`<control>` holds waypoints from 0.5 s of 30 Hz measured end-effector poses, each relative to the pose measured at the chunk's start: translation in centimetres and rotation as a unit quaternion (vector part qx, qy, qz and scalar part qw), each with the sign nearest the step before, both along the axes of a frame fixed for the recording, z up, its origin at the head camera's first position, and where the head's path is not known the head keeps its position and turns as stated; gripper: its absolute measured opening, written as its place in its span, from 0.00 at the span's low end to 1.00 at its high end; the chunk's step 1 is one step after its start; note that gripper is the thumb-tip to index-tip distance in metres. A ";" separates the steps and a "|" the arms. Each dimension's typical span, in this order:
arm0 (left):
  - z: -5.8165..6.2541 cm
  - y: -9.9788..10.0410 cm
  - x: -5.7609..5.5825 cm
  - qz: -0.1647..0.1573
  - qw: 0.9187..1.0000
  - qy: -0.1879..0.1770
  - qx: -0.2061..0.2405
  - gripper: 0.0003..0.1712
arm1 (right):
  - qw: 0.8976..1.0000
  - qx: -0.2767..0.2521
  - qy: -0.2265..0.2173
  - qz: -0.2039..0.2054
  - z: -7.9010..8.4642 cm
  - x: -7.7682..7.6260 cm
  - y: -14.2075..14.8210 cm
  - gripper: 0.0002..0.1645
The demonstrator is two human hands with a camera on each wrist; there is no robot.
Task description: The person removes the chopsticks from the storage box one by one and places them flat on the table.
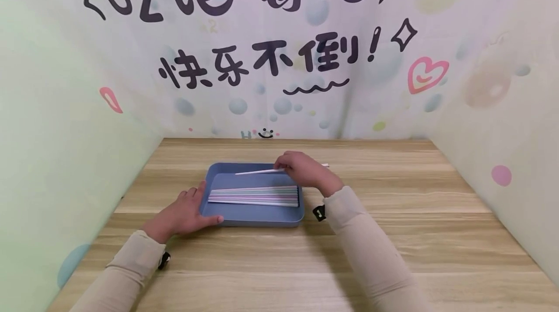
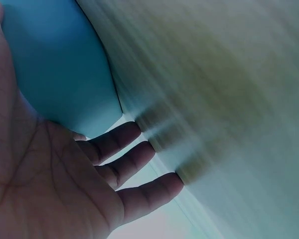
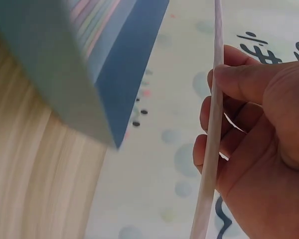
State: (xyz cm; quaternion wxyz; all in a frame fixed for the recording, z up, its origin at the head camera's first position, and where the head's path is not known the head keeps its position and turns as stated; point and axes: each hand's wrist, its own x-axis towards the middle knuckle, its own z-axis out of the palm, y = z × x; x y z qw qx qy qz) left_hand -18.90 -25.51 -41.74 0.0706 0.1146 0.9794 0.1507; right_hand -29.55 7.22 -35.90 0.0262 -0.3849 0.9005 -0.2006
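One left hand (image 1: 188,212): left of the frame's centre, fingers extended, released, touching the left end of the blue tray (image 1: 253,213).
Tray: just below the frame's centre.
Row of pale sticks (image 1: 253,196): side by side inside the tray.
White stick (image 1: 257,172): higher in the frame, its height over the tray hard to judge.
Right hand (image 1: 305,170): just right of centre, pinching the white stick.
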 end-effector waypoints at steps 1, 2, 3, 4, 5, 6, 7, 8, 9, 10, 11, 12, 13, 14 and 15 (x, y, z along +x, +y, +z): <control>0.0 0.0 0.0 0.000 1.000 0.000 0.000 0.72 | 1.000 0.001 0.002 -0.004 0.1 0.1 0.4 0.17; 0.0 0.0 0.0 0.000 1.000 0.000 -0.001 0.72 | 1.000 0.003 0.004 -0.008 0.0 0.2 0.9 0.17; 0.0 0.0 0.0 0.000 1.000 0.000 -0.001 0.72 | 1.000 0.006 0.006 -0.012 0.0 0.3 1.3 0.18; -0.1 0.0 0.0 0.000 1.000 0.000 -0.002 0.72 | 1.000 0.009 0.009 -0.014 0.0 0.3 1.7 0.18; -0.1 0.0 0.0 0.001 1.000 0.000 -0.003 0.72 | 1.000 0.011 0.010 -0.017 -0.1 0.4 2.2 0.18; -0.1 0.0 0.0 0.001 1.000 0.000 -0.004 0.72 | 1.000 0.012 0.014 -0.018 -0.2 0.4 2.6 0.17; -0.1 0.0 0.0 0.001 1.000 0.001 -0.005 0.72 | 1.000 0.011 0.017 -0.019 -0.3 0.5 3.1 0.17; -0.1 0.0 0.0 0.001 1.000 0.002 -0.005 0.72 | 1.000 0.010 0.020 -0.019 -0.4 0.6 3.6 0.17; -0.1 0.0 0.0 0.001 1.000 0.002 -0.005 0.72 | 1.000 0.008 0.021 -0.021 -0.5 0.7 4.1 0.17; -0.1 0.0 0.0 0.000 1.000 0.003 -0.004 0.72 | 1.000 0.003 0.022 -0.022 -0.5 0.8 4.6 0.17; -0.1 0.0 0.0 -0.001 1.000 0.004 -0.003 0.71 | 0.999 -0.002 0.023 -0.023 -0.6 0.9 5.1 0.16; -0.1 0.0 0.0 -0.001 1.000 0.005 -0.002 0.71 | 0.999 -0.008 0.027 -0.021 -0.7 1.0 5.6 0.16; -0.1 0.0 0.0 -0.002 1.000 0.006 -0.001 0.71 | 0.999 -0.014 0.030 -0.020 -0.7 1.2 6.0 0.16; -0.1 -0.1 0.0 -0.003 1.000 0.007 0.000 0.71 | 0.999 -0.019 0.032 -0.018 -0.8 1.3 6.5 0.16; -0.1 -0.1 0.0 -0.003 1.000 0.008 -0.001 0.71 | 0.999 -0.025 0.037 -0.015 -0.9 1.4 6.9 0.16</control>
